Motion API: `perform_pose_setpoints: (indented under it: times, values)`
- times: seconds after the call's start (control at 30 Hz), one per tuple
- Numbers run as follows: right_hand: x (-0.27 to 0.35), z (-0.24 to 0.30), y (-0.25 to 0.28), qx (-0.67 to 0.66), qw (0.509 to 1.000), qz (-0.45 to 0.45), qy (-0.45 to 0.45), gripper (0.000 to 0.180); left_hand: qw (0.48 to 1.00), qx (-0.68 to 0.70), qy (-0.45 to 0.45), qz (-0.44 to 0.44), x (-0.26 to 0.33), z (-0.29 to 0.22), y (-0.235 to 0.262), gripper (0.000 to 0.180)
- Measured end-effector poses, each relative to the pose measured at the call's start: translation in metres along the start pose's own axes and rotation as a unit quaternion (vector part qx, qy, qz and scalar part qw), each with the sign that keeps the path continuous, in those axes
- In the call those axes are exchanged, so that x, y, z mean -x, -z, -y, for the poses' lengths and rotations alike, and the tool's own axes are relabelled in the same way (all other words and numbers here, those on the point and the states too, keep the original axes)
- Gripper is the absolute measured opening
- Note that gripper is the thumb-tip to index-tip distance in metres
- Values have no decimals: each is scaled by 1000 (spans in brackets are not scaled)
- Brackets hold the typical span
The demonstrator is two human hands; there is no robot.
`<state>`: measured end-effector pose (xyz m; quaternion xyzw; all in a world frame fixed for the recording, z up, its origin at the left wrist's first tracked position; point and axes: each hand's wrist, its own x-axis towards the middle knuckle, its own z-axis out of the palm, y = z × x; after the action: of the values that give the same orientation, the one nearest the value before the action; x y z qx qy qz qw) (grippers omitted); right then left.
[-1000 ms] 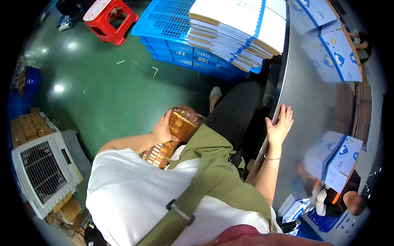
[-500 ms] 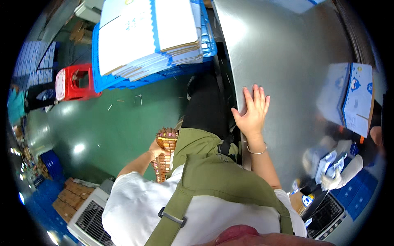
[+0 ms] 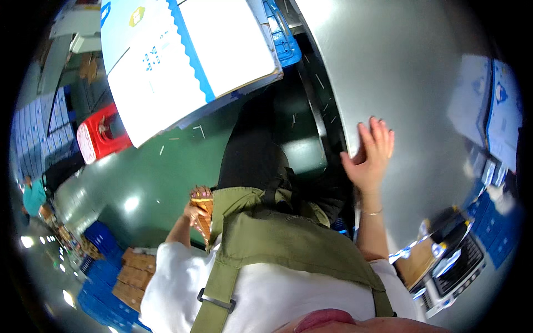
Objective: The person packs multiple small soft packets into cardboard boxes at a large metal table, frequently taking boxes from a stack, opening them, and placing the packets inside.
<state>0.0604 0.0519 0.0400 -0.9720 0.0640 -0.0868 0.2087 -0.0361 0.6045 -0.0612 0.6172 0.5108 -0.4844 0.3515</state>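
Observation:
My left hand point(image 3: 192, 213) hangs low beside my left hip, its fingers wrapped around a long brown and yellow bundle point(image 3: 203, 201) with ridged, jagged edges; its exact kind is unclear. Over the left edge of a shiny steel table point(image 3: 413, 105), my right hand point(image 3: 371, 158) is spread open, with a thin bracelet on the wrist and nothing in the fingers. Ahead to the left lies a pile of flat white and blue cartons point(image 3: 222, 50) on a blue plastic crate point(image 3: 286, 47).
A red stool point(image 3: 95, 136) stands left of the carton pile on the green floor. Brown boxes point(image 3: 133, 275) are behind at the left. A carton point(image 3: 502, 114) rests at the table's right, and a black-grilled machine point(image 3: 458, 272) sits lower right. A person in teal point(image 3: 34, 198) is far left.
The carton pile now looks nearer and larger, and my legs have shifted. My left hand still grips the bundle. The right hand remains open at the table's edge.

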Motion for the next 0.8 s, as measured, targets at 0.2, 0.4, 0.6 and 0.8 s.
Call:
perform_pose_setpoints:
  times: [0.2,0.4,0.6,0.8]
  values:
    - [0,1,0,77,997,2,-2,75,968,-204,-2,149,-81,32,79,67]
    - [2,-3,-3,106,994,-6,16,69,876,-280,-393,-19,-90,-97,141,53]
    - [0,5,-8,129,991,-5,20,68,652,160,-718,-184,74,-280,146,52]
    - [9,2,-5,134,991,-22,21,72,717,12,-671,-187,152,-325,53,111]
